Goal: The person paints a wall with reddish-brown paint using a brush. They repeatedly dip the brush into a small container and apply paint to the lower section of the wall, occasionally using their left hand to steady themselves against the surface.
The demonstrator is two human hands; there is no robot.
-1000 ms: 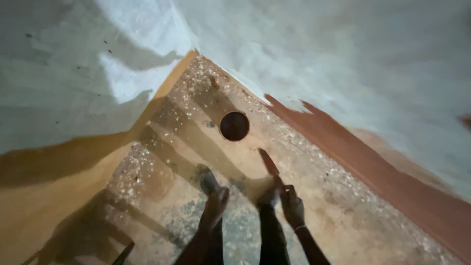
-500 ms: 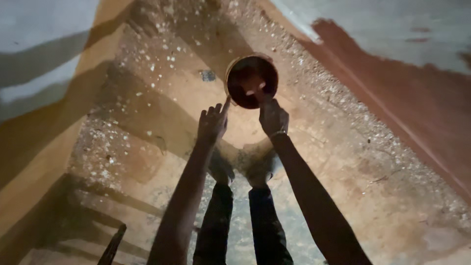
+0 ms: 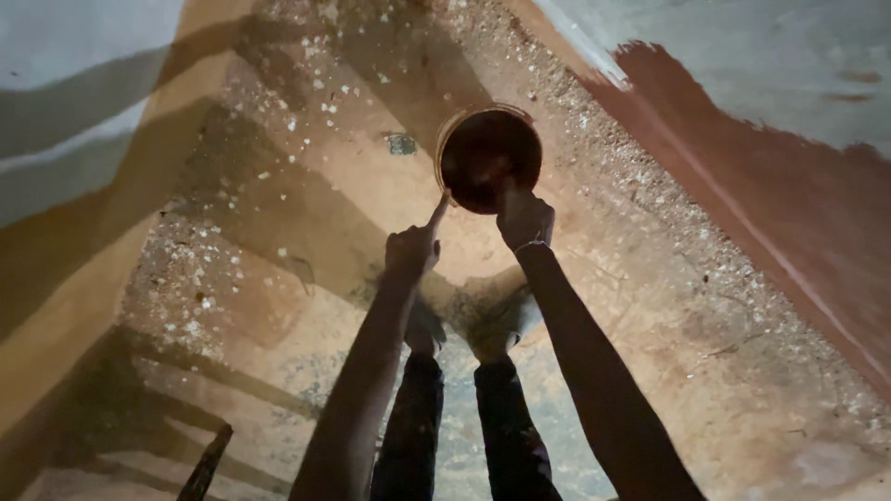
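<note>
Bucket (image 3: 489, 158) of red-brown paint sits on floor (image 3: 306, 223) ahead of feet. Right hand (image 3: 524, 218) closed over near rim, possibly holding something; left hand (image 3: 413, 249) steadies it, forefinger touching edge. Keep it level.

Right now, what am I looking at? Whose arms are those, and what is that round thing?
A camera worn on a person's head looks straight down, so you see their own two arms and legs. The left hand points a finger at the rim of a round dark-brown bucket. The right hand reaches into it; what it grips is too dark to tell. The bucket stands on a dusty orange-brown floor speckled with pale flecks. A grey wall partly painted reddish-brown runs alongside.
</note>
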